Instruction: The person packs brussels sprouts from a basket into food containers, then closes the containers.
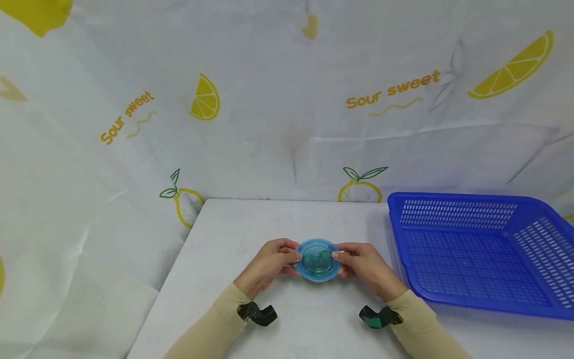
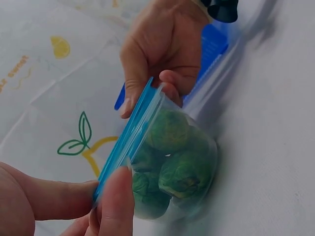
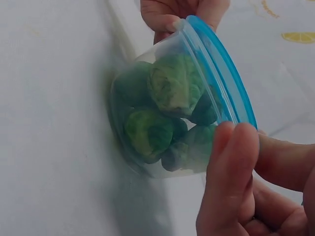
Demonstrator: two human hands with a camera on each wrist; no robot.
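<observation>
A clear round plastic container with a blue lid holds several Brussels sprouts. The lid sits over the container's rim, though I cannot tell whether it is fully snapped down all round. My left hand pinches the left edge of lid and rim, thumb on top and fingers beneath. On the opposite edge my right hand pinches in the same way. In the wrist views the container's base is close to the white table; whether it touches is unclear.
A blue perforated plastic basket stands on the white table to the right of the hands. Behind the table hangs a white cloth printed with lemons and lettering. Each wrist wears a dark strapped device.
</observation>
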